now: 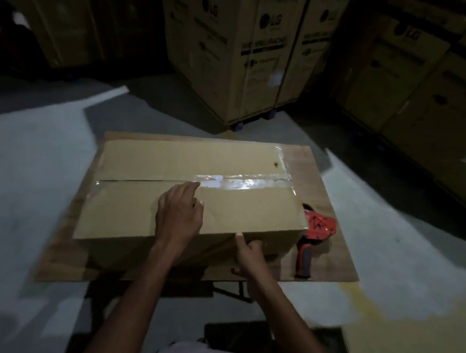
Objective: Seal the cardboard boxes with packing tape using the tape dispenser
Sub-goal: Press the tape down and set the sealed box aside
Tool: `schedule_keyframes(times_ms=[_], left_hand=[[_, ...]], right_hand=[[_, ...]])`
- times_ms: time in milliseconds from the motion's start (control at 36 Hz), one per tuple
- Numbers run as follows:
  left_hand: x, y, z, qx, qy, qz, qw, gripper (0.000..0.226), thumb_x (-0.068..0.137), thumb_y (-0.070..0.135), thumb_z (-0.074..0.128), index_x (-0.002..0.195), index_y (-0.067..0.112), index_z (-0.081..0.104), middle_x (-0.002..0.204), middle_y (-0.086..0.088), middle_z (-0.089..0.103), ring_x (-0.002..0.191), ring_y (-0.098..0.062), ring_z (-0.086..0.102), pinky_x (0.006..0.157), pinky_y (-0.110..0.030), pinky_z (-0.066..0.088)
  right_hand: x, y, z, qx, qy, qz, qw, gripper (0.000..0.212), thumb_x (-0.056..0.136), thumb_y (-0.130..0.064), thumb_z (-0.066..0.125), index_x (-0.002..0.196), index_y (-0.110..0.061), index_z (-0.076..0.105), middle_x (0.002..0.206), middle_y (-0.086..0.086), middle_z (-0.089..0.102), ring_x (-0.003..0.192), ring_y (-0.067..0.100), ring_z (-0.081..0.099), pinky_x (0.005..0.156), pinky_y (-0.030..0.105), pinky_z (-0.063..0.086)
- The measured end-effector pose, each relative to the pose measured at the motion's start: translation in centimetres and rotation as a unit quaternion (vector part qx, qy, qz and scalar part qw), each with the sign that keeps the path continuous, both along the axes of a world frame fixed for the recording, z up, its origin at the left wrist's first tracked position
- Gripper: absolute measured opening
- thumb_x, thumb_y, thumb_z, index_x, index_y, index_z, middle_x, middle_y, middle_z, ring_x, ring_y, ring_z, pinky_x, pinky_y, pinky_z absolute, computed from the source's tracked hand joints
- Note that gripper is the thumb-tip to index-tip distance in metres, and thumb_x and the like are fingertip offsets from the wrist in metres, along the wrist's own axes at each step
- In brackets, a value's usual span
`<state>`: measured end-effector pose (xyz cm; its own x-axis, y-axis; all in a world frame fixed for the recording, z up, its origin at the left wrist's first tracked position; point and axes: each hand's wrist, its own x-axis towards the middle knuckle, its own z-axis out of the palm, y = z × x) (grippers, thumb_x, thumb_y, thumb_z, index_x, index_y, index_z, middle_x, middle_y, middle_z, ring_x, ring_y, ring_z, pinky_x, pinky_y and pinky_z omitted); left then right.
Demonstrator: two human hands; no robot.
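both hands (179, 214) press the taped cardboard box (153, 156); dispenser (316, 234) lies beside.

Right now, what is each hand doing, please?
Left hand: open, resting on the box top.
Right hand: open, fingers touching the box's near side.

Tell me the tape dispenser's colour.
Red body with a dark grey handle grip: tape dispenser, head view.

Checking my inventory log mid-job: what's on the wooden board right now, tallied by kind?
Cardboard box, tape along its top seam: 1
Red tape dispenser, lying beside the box: 1
Total: 2
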<state>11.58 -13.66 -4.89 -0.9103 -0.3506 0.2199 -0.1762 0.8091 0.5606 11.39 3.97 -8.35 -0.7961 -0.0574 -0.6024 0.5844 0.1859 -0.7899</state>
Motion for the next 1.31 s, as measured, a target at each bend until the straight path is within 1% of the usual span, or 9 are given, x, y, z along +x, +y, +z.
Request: schedule_keyframes(times_ms=[139, 333, 528, 611, 778, 889, 1028, 1167, 1306], left_hand=[[1.8, -3.5, -0.5, -0.055, -0.105, 0.147, 0.982, 0.058, 0.097, 0.048, 0.055, 0.146, 0.018, 0.047, 0.157, -0.012, 0.037, 0.145, -0.033, 0.027, 0.118, -0.049, 0.020], [3.5, -5.3, 0.0, -0.108, -0.166, 0.118, 0.973, 0.067, 0.101, 0.060, 0.038, 0.154, 0.019, 0.037, 0.163, -0.014, 0.030, 0.148, -0.033, 0.029, 0.120, -0.049, 0.020], [3.6, -7.0, 0.5, -0.180, -0.149, 0.086, 0.969, 0.053, 0.102, 0.054, 0.041, 0.138, 0.017, 0.054, 0.131, -0.012, 0.058, 0.116, -0.029, 0.053, 0.103, -0.045, 0.038], [3.1, -7.3, 0.4, -0.186, -0.137, 0.075, 0.970, 0.050, 0.101, 0.054, 0.042, 0.135, 0.019, 0.057, 0.126, -0.009, 0.059, 0.112, -0.027, 0.053, 0.100, -0.043, 0.038], [3.3, -9.4, -1.1, -0.139, -0.145, 0.076, 0.977, 0.064, 0.100, 0.063, 0.035, 0.152, 0.026, 0.039, 0.161, -0.015, 0.030, 0.149, -0.036, 0.023, 0.122, -0.050, 0.012], [2.8, -12.9, -1.4, -0.149, -0.141, 0.005, 0.979, 0.065, 0.102, 0.063, 0.025, 0.156, 0.028, 0.034, 0.165, -0.010, 0.025, 0.152, -0.030, 0.020, 0.124, -0.048, 0.005], [1.3, -18.0, -0.8, -0.133, -0.067, -0.070, 0.986, 0.050, 0.103, 0.051, 0.040, 0.141, 0.021, 0.053, 0.146, -0.007, 0.049, 0.132, -0.027, 0.040, 0.115, -0.043, 0.026], [-1.5, -21.6, 0.2, -0.089, -0.056, -0.130, 0.986, 0.047, 0.101, 0.040, 0.055, 0.142, 0.018, 0.053, 0.145, -0.008, 0.050, 0.129, -0.031, 0.044, 0.107, -0.046, 0.037], [-1.9, -22.4, 0.8, -0.143, -0.018, -0.162, 0.976, 0.027, 0.099, 0.028, 0.059, 0.119, 0.011, 0.068, 0.100, -0.011, 0.073, 0.089, -0.033, 0.065, 0.078, -0.043, 0.054]], right_hand=[[0.0, -4.4, 0.7, -0.005, -0.046, 0.064, 0.997, 0.094, 0.101, -0.067, 0.047, 0.164, -0.003, 0.019, 0.164, 0.012, 0.037, 0.132, 0.030, 0.054, 0.067, 0.034, 0.054], [-1.6, -8.8, 1.4, -0.014, -0.055, -0.039, 0.998, 0.136, 0.091, -0.071, 0.062, 0.154, 0.004, -0.032, 0.171, 0.023, 0.016, 0.152, 0.039, 0.033, 0.112, 0.052, 0.047], [-4.4, -8.5, 0.9, 0.003, 0.033, 0.014, 0.999, 0.136, 0.094, -0.059, 0.069, 0.149, 0.009, -0.036, 0.171, 0.030, 0.000, 0.159, 0.040, 0.011, 0.126, 0.050, 0.027], [-5.7, -8.5, 0.4, -0.029, 0.056, 0.015, 0.998, 0.135, 0.095, -0.053, 0.070, 0.148, 0.005, -0.039, 0.171, 0.027, 0.008, 0.158, 0.038, 0.019, 0.125, 0.053, 0.029], [-10.0, -9.8, 0.5, -0.065, 0.081, -0.048, 0.993, 0.126, 0.094, -0.039, 0.076, 0.160, -0.012, -0.028, 0.168, 0.015, 0.028, 0.147, 0.035, 0.040, 0.121, 0.053, 0.038], [-11.7, -13.1, 1.5, -0.072, 0.093, -0.138, 0.983, 0.106, 0.096, -0.031, 0.072, 0.166, -0.013, -0.005, 0.163, 0.012, 0.037, 0.137, 0.034, 0.050, 0.112, 0.050, 0.048], [-10.2, -19.9, 1.2, -0.011, 0.089, -0.193, 0.977, 0.130, 0.088, -0.038, 0.082, 0.162, -0.004, -0.020, 0.170, 0.022, 0.019, 0.153, 0.034, 0.032, 0.122, 0.043, 0.036], [-7.7, -22.5, -0.9, -0.018, 0.109, -0.265, 0.958, 0.121, 0.084, -0.045, 0.085, 0.167, -0.008, 0.005, 0.168, 0.015, 0.030, 0.150, 0.030, 0.038, 0.123, 0.039, 0.034], [-7.9, -22.3, -1.4, -0.018, 0.140, -0.274, 0.951, 0.116, 0.084, -0.043, 0.086, 0.167, -0.009, 0.012, 0.165, 0.013, 0.036, 0.148, 0.028, 0.042, 0.118, 0.032, 0.035]])
